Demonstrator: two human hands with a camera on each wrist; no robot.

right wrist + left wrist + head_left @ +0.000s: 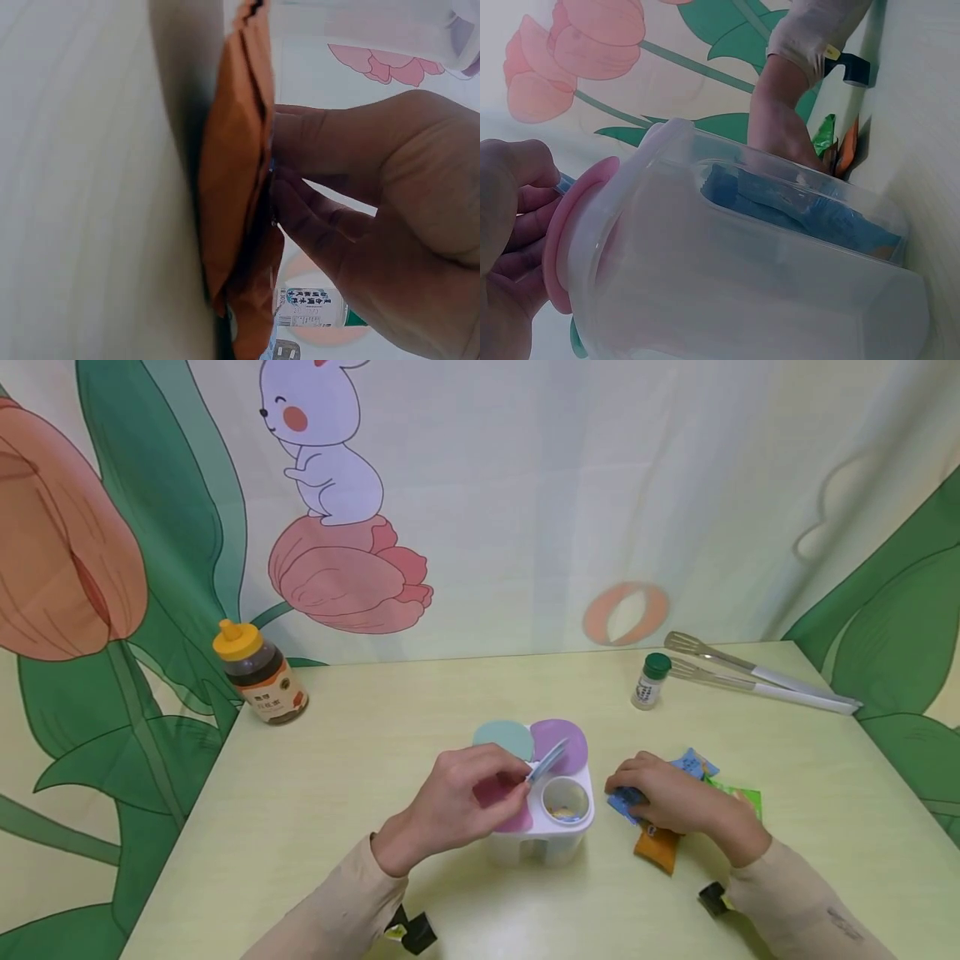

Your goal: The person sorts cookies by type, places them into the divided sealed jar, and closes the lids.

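Above the lidded container [504, 847], my left hand [468, 793] pinches a pale blue lid [549, 762], tilted on edge. The container's front right cup [587, 802] is uncovered; teal [502, 737], purple [572, 743] and pink [519, 820] lids cover the others. Through the clear wall, blue packets [780, 202] show inside. To the right, my right hand [671, 789] pinches a blue packet [622, 806] low over the table. Under and beside that hand lie an orange packet [657, 849], a green packet [748, 797] and another blue packet [697, 763]. The orange packet [236, 165] partly hides the right fingertips.
A dark syrup bottle [270, 689] with a yellow cap stands at the table's back left. Toward the back right are a green-capped seasoning jar [649, 682] and metal tongs [757, 678]. A printed curtain [495, 527] hangs behind the table's back edge.
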